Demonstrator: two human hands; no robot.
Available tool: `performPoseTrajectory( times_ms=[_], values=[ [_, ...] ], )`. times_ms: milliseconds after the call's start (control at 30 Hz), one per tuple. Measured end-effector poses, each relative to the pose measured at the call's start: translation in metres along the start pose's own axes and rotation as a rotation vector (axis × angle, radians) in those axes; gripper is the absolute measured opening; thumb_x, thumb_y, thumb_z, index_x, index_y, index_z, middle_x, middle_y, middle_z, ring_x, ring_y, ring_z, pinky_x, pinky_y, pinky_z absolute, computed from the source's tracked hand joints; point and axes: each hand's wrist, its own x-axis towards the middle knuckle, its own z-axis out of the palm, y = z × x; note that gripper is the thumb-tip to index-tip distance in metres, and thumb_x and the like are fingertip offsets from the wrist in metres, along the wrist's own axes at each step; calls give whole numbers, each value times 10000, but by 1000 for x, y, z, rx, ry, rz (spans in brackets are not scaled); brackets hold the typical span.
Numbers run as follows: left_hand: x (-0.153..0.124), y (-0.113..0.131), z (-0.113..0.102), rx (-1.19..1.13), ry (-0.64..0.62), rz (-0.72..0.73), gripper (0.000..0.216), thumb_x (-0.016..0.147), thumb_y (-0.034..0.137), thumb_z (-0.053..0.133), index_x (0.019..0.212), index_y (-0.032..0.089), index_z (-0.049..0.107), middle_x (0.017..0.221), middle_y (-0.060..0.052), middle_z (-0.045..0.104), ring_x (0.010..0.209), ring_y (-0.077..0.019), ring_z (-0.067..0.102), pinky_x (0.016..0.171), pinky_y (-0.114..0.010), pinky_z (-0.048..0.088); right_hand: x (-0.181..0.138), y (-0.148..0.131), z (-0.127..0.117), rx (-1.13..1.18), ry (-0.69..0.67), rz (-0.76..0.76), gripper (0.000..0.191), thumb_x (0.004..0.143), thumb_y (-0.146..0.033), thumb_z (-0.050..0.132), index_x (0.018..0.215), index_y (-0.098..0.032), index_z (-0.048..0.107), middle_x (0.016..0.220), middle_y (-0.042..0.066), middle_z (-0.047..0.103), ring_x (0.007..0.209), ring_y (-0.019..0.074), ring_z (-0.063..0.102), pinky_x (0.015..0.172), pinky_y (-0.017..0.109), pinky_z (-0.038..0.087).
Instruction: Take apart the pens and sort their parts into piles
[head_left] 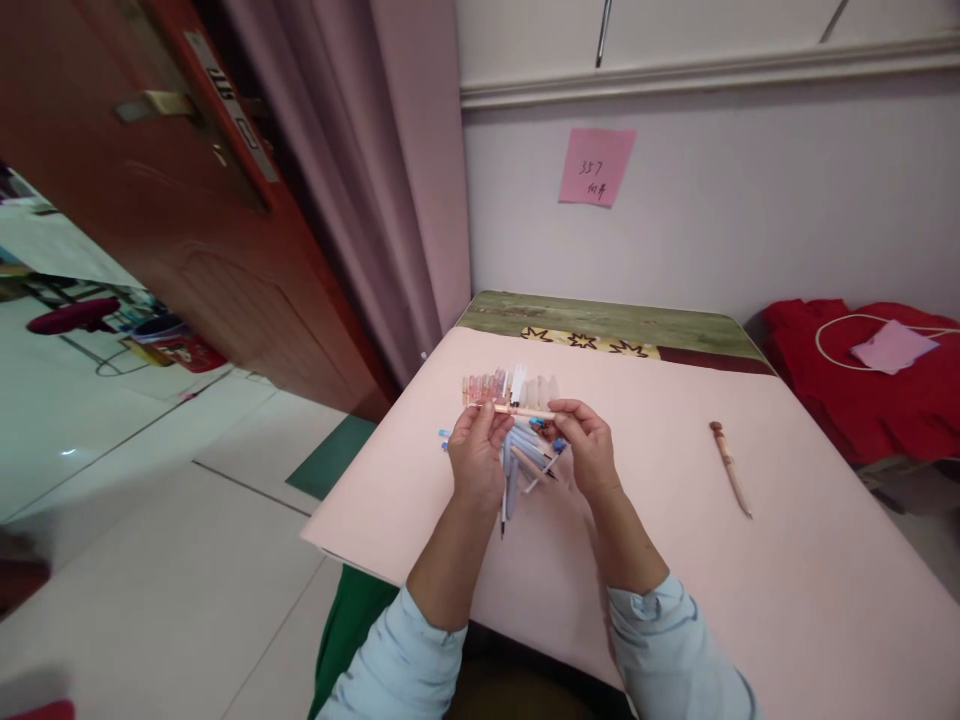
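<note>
A slim cream-coloured pen (523,411) lies level between my two hands, above the table. My left hand (478,452) pinches one end, and the fingers of my right hand (589,445) close on the other. Beneath them spreads a loose pile of pen parts (517,460), with pale blue and white barrels, dark tips and blue ends. Just behind the hands stands a row of small clear and pinkish caps (484,386), with a white piece (518,383) beside it. Far to the right rests a whole pen (730,470) with a brown figure on its top.
The pink-covered table (750,600) meets a wall with a pink note (597,167). Red cloth (862,380) lies off its right side. To the left are a purple curtain (375,180) and a brown door (225,270) with a handle.
</note>
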Motion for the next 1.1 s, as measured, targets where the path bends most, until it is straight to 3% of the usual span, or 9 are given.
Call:
performPoseTrajectory(
  times_ms=[133, 267, 500, 800, 933, 1100],
  values=[
    [2, 2, -1, -10, -11, -10, 224, 678, 179, 791, 839, 136, 641, 840, -44, 707, 764, -120, 680, 802, -258, 540, -5, 0, 5, -148, -120, -9, 245, 767, -378, 659, 893, -169, 681, 684, 1, 641, 623, 129, 569, 604, 249, 477],
    [1, -2, -2, 42, -47, -40, 293, 627, 185, 815, 865, 133, 652, 809, -36, 706, 683, -110, 665, 719, -243, 531, -9, 6, 10, -197, -183, 21, 286, 732, -418, 720, 868, -169, 687, 663, 4, 655, 567, 129, 565, 549, 246, 473],
    [2, -11, -8, 166, -80, -67, 330, 577, 250, 840, 812, 108, 657, 710, -42, 704, 592, -124, 643, 611, -238, 500, -12, 6, 14, -231, -155, 3, 292, 690, -438, 766, 784, -171, 696, 626, 10, 669, 545, 131, 588, 541, 247, 490],
    [3, -13, -7, 306, -153, 102, 256, 657, 287, 785, 811, 134, 649, 703, -23, 697, 579, -108, 618, 578, -214, 477, -12, 3, 14, -143, -210, 96, 323, 713, -484, 737, 757, -167, 696, 611, 1, 647, 535, 127, 575, 543, 251, 487],
    [4, -19, -9, 346, -125, 140, 276, 642, 311, 797, 800, 145, 644, 669, -9, 683, 570, -115, 617, 573, -217, 471, -10, 6, 9, -195, -250, 36, 280, 745, -444, 725, 786, -170, 683, 627, -4, 645, 539, 117, 565, 523, 228, 458],
    [6, -11, -11, 427, -213, 110, 373, 617, 337, 817, 896, 132, 676, 743, -40, 713, 635, -139, 648, 641, -251, 497, -4, 3, -7, -263, -230, -52, 277, 769, -439, 706, 852, -176, 713, 676, 11, 672, 595, 133, 591, 575, 243, 472]
  ],
)
